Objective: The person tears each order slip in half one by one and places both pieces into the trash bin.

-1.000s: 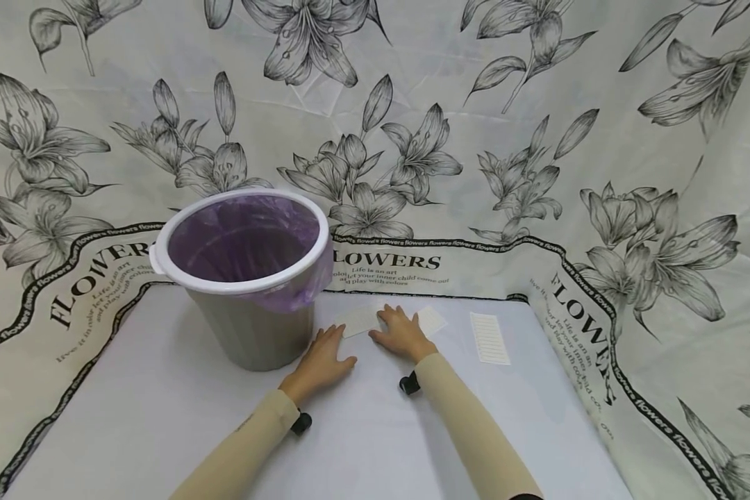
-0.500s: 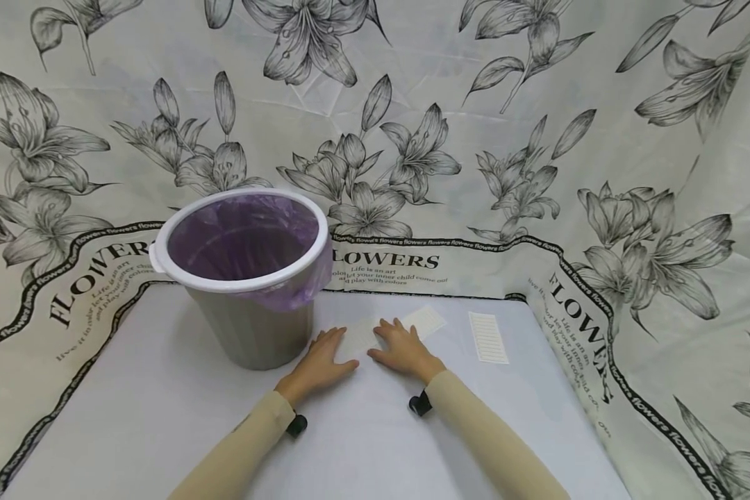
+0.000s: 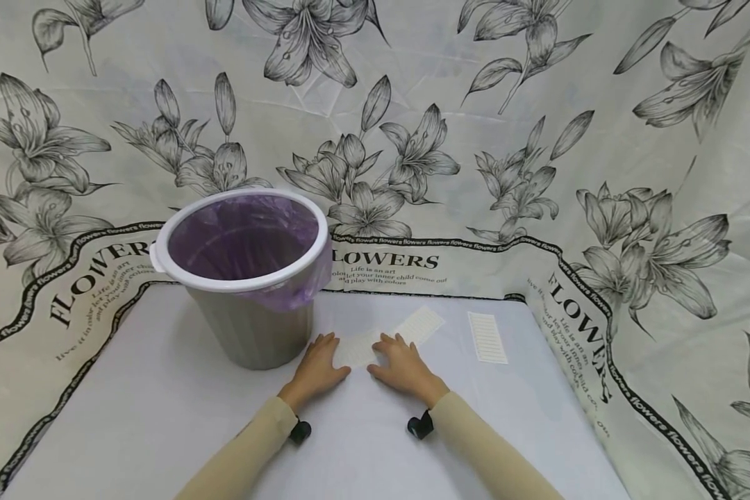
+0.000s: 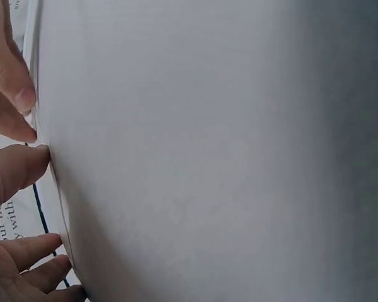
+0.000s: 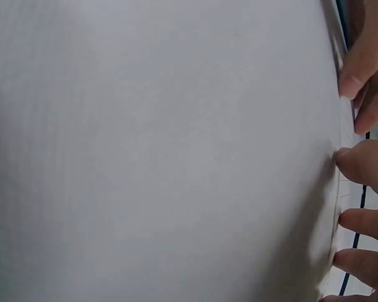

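Note:
A pale paper slip (image 3: 353,350) with faint printed lines lies flat on the white table between my two hands. My left hand (image 3: 315,369) rests at its left end, fingers spread and tips down. My right hand (image 3: 406,369) lies over its right end, fingers loosely spread, with the thumb pointing toward the left hand. In both wrist views, the fingertips of the left hand (image 4: 25,173) and the right hand (image 5: 365,170) are right down at the surface. Just behind the right hand lies a second ruled slip (image 3: 421,324), set at an angle.
A third ruled slip (image 3: 489,337) lies farther right on the white table (image 3: 375,444). At the left stands a grey bin (image 3: 250,326) with a white rim and a purple liner (image 3: 294,292). A flower-printed cloth (image 3: 375,167) hangs behind and along both sides.
The slip between my hands has slid toward me. My right hand has drawn back with it, uncovering more of the second slip; my left hand has shifted slightly left and toward me.

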`<state>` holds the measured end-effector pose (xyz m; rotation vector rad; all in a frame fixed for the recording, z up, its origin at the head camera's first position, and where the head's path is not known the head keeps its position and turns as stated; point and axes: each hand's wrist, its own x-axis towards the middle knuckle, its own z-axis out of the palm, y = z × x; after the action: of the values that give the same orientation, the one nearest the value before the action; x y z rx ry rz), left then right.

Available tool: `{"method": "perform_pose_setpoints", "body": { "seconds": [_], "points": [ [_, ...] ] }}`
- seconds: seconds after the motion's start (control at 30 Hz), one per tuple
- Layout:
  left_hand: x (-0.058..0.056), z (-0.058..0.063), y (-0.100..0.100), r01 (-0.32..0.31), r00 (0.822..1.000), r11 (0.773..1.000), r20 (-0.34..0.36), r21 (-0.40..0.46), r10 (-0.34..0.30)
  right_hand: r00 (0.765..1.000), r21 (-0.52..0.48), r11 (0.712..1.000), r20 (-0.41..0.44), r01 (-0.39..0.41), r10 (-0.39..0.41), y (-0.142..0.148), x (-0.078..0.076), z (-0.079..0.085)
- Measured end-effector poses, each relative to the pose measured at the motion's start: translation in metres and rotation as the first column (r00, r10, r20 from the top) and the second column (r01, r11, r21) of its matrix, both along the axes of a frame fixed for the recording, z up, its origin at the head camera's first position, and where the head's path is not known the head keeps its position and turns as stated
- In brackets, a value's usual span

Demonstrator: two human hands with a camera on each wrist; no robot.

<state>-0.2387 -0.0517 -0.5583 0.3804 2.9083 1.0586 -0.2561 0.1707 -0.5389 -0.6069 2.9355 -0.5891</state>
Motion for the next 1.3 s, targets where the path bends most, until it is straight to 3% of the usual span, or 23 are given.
{"method": "perform_pose_setpoints", "body": {
  "seconds": [0.17, 0.4, 0.7, 1.0, 1.3],
  "points": [
    [0.001, 0.000, -0.001, -0.002, 1.000, 1.000, -0.007, -0.022, 0.002, 0.999, -0.043, 0.999, -0.037, -0.033, 0.031, -0.002, -0.005, 0.006],
    [0.000, 0.003, -0.008, 0.049, 0.998, 0.998, 0.041, -0.029, -0.048, 0.995, -0.150, 0.984, -0.007, -0.097, 0.097, -0.010, -0.022, 0.009],
    [0.002, 0.005, -0.010, 0.079, 0.994, 0.997, 0.077, -0.015, -0.078, 0.988, -0.072, 0.986, -0.040, -0.149, 0.146, -0.017, -0.046, 0.004],
    [0.001, 0.006, -0.012, 0.091, 0.994, 0.995, 0.065, -0.027, -0.089, 0.985, -0.044, 0.985, 0.052, -0.165, 0.167, -0.020, -0.057, 0.008],
    [0.002, 0.004, -0.013, 0.096, 0.993, 0.995, 0.067, -0.011, -0.095, 0.982, -0.151, 0.981, 0.126, -0.118, 0.137, -0.022, -0.057, 0.006]
  ]
}}
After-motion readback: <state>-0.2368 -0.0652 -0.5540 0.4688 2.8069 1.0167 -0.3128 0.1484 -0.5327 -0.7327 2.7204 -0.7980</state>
